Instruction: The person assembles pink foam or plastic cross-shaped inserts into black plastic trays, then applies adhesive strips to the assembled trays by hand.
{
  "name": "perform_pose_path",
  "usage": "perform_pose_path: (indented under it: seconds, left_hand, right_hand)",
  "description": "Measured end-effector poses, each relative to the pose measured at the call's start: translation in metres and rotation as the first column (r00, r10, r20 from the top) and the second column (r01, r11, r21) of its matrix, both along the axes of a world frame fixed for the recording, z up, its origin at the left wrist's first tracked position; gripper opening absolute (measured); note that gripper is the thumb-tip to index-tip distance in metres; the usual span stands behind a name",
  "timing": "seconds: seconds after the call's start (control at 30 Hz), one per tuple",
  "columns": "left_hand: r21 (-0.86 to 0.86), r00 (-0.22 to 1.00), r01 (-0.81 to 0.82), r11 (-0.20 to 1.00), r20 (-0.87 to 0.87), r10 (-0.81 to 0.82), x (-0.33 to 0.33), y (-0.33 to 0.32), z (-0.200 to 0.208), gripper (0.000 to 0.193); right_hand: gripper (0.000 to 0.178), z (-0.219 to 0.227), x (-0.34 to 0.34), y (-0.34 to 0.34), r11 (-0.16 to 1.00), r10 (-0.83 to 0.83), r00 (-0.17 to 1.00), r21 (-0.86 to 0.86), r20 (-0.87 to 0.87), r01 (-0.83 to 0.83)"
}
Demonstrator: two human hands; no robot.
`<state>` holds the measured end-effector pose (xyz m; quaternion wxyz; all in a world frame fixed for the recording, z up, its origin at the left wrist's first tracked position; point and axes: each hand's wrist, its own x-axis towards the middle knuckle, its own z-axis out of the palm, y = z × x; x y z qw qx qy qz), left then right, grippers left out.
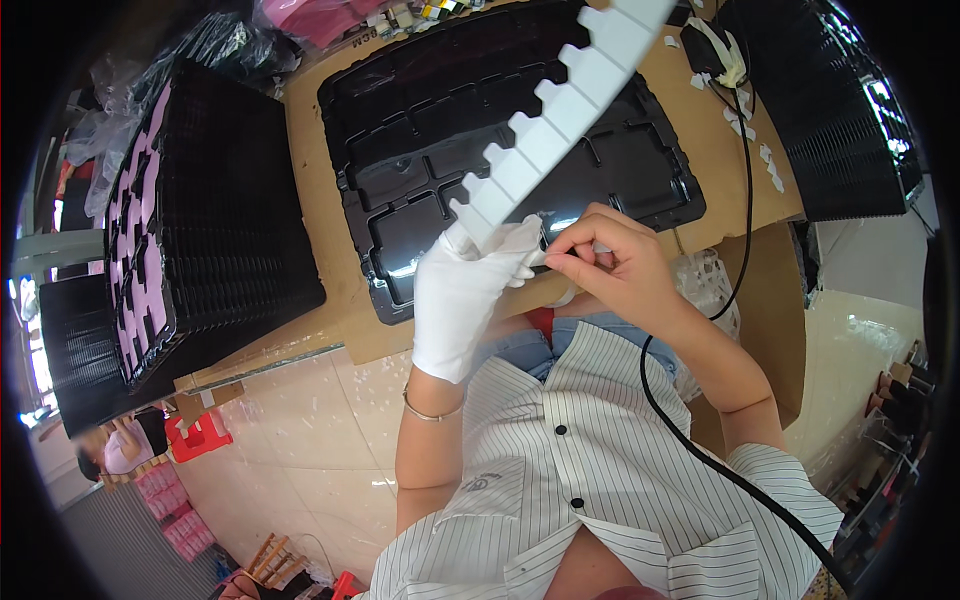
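Observation:
My left hand (470,280), in a white glove, is closed on the lower end of a long white strip (540,140). The strip is split into segments with a toothed left edge, and it rises toward the upper right over a black plastic tray (400,170). My bare right hand (615,265) is beside the gloved fingertips, thumb and index finger pinched together. Whatever sits in that pinch is too small to make out. Both hands are above the near edge of the tray, which has shallow moulded ridges and lies on cardboard.
A tall stack of black trays with pink pieces (140,240) stands at left, and another black stack (830,110) at right. A black cable (748,200) runs down the right side past my arm. White scraps (768,165) lie on the cardboard (330,250) at right.

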<state>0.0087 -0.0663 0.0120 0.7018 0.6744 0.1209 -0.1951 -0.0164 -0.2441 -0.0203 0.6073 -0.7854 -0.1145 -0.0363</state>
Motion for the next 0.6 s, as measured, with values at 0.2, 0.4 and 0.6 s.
perform_pose_path:
  seconds: [0.2,0.4,0.6]
  left_hand:
    - [0.003,1.000,-0.009,1.000,0.023,0.009,0.001,-0.004,-0.008,0.025]
    - [-0.007,1.000,0.003,1.000,-0.003,-0.004,0.000,-0.003,-0.012,0.026]
    - [-0.012,0.999,-0.007,1.000,0.032,0.007,0.002,-0.006,-0.006,0.024]
  right_hand:
    - [0.023,-0.017,0.007,-0.003,0.929,0.043,0.732,-0.296,0.680,0.221]
    - [0.028,-0.020,0.000,-0.005,0.903,0.086,0.696,-0.350,0.713,0.247]
    - [0.020,-0.006,-0.002,-0.007,0.978,0.158,0.820,-0.200,0.551,-0.054]
